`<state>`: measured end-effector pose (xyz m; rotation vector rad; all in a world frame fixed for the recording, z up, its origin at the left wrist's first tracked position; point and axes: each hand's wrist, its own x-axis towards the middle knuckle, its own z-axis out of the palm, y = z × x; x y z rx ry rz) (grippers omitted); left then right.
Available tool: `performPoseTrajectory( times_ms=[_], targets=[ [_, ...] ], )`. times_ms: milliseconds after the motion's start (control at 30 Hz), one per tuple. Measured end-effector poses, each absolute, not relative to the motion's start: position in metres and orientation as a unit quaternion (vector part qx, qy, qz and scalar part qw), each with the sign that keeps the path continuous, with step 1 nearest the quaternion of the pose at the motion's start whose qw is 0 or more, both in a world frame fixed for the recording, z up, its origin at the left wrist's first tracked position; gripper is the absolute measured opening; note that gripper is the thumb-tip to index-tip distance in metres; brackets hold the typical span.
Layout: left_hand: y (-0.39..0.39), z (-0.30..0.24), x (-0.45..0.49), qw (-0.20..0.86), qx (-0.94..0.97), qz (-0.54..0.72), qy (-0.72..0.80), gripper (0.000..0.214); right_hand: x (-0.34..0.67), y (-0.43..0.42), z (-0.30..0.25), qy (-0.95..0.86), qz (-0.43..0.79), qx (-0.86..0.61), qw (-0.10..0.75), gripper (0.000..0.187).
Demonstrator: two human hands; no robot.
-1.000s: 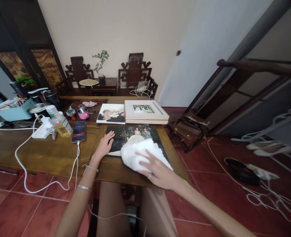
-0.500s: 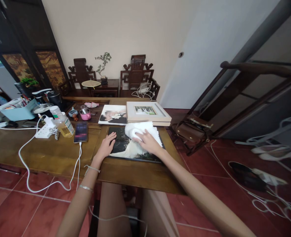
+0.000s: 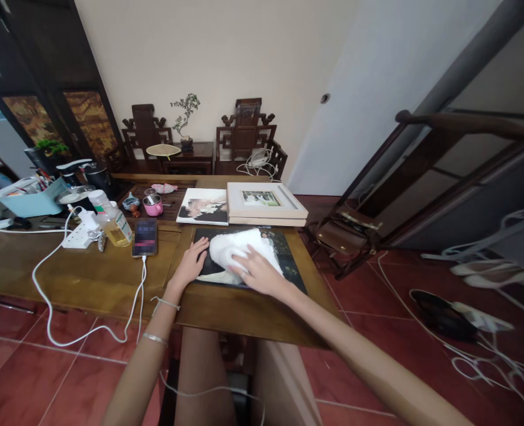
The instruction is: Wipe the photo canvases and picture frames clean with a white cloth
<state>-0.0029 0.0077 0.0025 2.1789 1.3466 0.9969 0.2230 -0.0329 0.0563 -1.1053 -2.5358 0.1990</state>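
A dark photo panel (image 3: 293,269) lies flat near the right end of the wooden table, with a pale shape in its picture. Spread over much of it is a white towel (image 3: 235,245), bunched on its left side. My right hand (image 3: 257,271) presses on the towel and grips its near part, fingers curled into the cloth. Flat on the panel's left edge rests my left hand (image 3: 193,260), fingers stretched out and holding nothing.
Behind the panel are stacked framed pictures (image 3: 270,204) and a white photo board (image 3: 202,206). To the left stand a charging phone (image 3: 145,238), a bottle of yellow liquid (image 3: 116,228), a power strip (image 3: 79,235) and a pink cup (image 3: 153,205). A brown bag (image 3: 346,234) sits right of the table.
My right hand has slid the towel toward me and slightly left over the panel, uncovering more of its right side. The left hand stays in place.
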Motion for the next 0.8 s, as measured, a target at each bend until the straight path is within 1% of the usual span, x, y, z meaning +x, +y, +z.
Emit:
performPoseTrajectory(
  times_ms=[133, 267, 367, 467, 600, 700, 800],
  targets=[
    [0.009, 0.001, -0.004, 0.193, 0.782, 0.354, 0.475, 0.036, 0.211, 0.023, 0.056, -0.881, 0.057, -0.443, 0.157, 0.035],
    [0.008, 0.003, -0.004, 0.191, 0.782, 0.353, 0.477, 0.036, 0.205, 0.037, 0.057, -0.874, 0.060, -0.458, 0.151, 0.033],
    [0.007, 0.004, -0.002, 0.196, 0.777, 0.355, 0.481, 0.037, 0.204, 0.011, 0.057, -0.883, 0.073, -0.438, 0.155, 0.033],
    [0.006, 0.004, -0.001, 0.196, 0.775, 0.356, 0.484, 0.037, 0.207, -0.038, 0.058, -0.903, 0.095, -0.389, 0.154, 0.031],
    [0.005, 0.006, 0.000, 0.190, 0.773, 0.355, 0.490, 0.036, 0.216, -0.098, 0.064, -0.926, 0.126, -0.332, 0.129, 0.026],
    [0.005, 0.007, 0.000, 0.191, 0.774, 0.350, 0.492, 0.037, 0.227, -0.106, 0.065, -0.926, 0.128, -0.331, 0.132, 0.026],
    [0.005, 0.006, 0.000, 0.193, 0.774, 0.354, 0.488, 0.037, 0.237, -0.082, 0.061, -0.907, 0.094, -0.380, 0.152, 0.031]
  ],
)
